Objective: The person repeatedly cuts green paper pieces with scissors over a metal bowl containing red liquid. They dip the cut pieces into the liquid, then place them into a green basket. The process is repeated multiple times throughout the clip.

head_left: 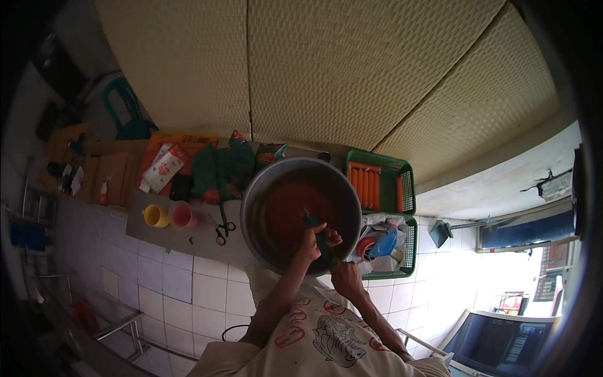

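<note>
A large grey metal pot (pixel 249 200) stands at the table's front edge with reddish-orange liquid (pixel 301 200) inside. Over its near side is a narrow dark green plastic packet (pixel 325 251), its tip pointing down toward the liquid. My left hand (pixel 311 244) is closed round the packet's upper part, above the pot. At the near rim, my right hand (pixel 347 278) is a fist at the packet's lower end; the part inside its fingers is hidden.
Right of the pot are a green basket (pixel 392 162) of orange tubes and another basket (pixel 411 248) with tape and plastic. Scissors (pixel 225 232), a pink cup (pixel 183 215), a yellow cup (pixel 155 216) and green bags (pixel 210 169) lie left. A woven-pattern wall (pixel 314 75) rises behind.
</note>
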A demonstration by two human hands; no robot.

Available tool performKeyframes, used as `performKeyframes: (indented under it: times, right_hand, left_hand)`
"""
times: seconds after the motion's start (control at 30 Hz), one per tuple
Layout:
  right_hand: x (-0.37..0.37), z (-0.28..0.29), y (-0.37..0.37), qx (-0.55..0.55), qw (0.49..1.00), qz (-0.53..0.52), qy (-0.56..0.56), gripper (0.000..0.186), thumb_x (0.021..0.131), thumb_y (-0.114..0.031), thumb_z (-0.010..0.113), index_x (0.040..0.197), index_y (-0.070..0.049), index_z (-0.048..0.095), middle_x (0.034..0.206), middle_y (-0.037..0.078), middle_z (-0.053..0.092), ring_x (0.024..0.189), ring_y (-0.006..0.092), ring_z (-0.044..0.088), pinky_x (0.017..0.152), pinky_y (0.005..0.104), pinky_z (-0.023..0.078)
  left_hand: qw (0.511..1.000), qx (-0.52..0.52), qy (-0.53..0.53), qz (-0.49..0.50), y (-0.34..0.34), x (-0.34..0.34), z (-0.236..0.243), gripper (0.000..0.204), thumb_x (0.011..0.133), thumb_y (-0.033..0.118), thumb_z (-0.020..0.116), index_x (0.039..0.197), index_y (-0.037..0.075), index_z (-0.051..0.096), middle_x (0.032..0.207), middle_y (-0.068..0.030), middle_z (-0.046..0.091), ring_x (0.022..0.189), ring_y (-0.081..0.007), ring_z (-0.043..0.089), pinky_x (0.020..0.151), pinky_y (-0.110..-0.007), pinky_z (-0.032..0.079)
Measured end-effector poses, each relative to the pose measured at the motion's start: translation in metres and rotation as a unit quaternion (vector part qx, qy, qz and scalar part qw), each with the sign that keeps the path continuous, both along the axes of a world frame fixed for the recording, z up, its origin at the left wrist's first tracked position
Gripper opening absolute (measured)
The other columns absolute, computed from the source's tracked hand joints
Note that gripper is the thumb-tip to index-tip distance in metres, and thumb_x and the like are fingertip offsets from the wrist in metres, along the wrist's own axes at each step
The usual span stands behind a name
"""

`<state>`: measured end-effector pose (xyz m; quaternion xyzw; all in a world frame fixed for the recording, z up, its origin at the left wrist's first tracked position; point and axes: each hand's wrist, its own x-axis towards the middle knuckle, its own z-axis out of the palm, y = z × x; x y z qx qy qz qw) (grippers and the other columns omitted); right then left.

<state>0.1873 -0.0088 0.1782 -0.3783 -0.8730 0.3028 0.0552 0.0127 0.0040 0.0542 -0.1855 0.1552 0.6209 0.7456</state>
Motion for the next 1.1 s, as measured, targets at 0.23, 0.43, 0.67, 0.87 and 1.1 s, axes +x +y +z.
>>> performKeyframes:
  times: [0.23,0.43,0.67,0.87,1.1]
  right_hand:
    - [-0.003,0.027,-0.012,-0.018,0.999,-0.017,-0.033,0.011,0.092,-0.011,0.062,0.094,0.000,0.066,0.070,0.028,0.065,0.066,0.0523,0.065,0.062,0.0625,0.052]
    - [-0.005,0.035,-0.017,-0.024,0.999,-0.026,-0.027,0.013,0.091,-0.011,0.061,0.090,0.000,0.067,0.069,0.029,0.065,0.065,0.0523,0.065,0.063,0.0626,0.053]
    - [-0.004,0.030,-0.024,-0.042,0.996,-0.072,-0.035,0.017,0.092,-0.013,0.058,0.088,0.000,0.068,0.073,0.030,0.067,0.072,0.0528,0.067,0.070,0.0637,0.054]
    - [0.000,0.015,0.007,-0.104,0.990,-0.095,0.003,0.027,0.098,-0.017,0.054,0.089,0.004,0.070,0.077,0.028,0.072,0.077,0.0473,0.073,0.068,0.0559,0.057]
    - [-0.011,0.040,0.091,-0.476,0.868,-0.117,0.077,0.040,0.110,-0.025,0.058,0.135,0.006,0.061,0.098,0.016,0.078,0.085,0.0252,0.080,0.065,0.0359,0.064]
  left_hand:
    - [1.000,-0.016,-0.011,0.008,0.003,-0.018,-0.003,0.013,0.098,0.016,0.071,0.098,0.007,0.062,0.092,-0.0185,0.072,0.089,-0.0390,0.073,0.100,-0.059,0.059]
    - [1.000,-0.009,-0.011,0.022,0.006,-0.024,-0.016,0.010,0.098,0.015,0.070,0.097,0.008,0.063,0.090,-0.0174,0.072,0.086,-0.0348,0.073,0.097,-0.057,0.060]
    - [0.997,-0.012,-0.078,-0.005,0.005,-0.017,-0.009,0.014,0.098,0.018,0.072,0.095,0.005,0.069,0.089,-0.0196,0.073,0.090,-0.0362,0.074,0.098,-0.059,0.059]
    - [0.999,-0.006,-0.021,0.046,-0.015,0.002,0.029,0.026,0.103,0.025,0.069,0.115,0.002,0.063,0.111,-0.0240,0.072,0.112,-0.0403,0.073,0.109,-0.062,0.055]
    - [0.991,0.013,-0.090,0.097,-0.032,-0.013,0.018,0.014,0.103,0.018,0.058,0.109,0.008,0.064,0.084,-0.0074,0.061,0.070,-0.0181,0.058,0.071,-0.035,0.054]
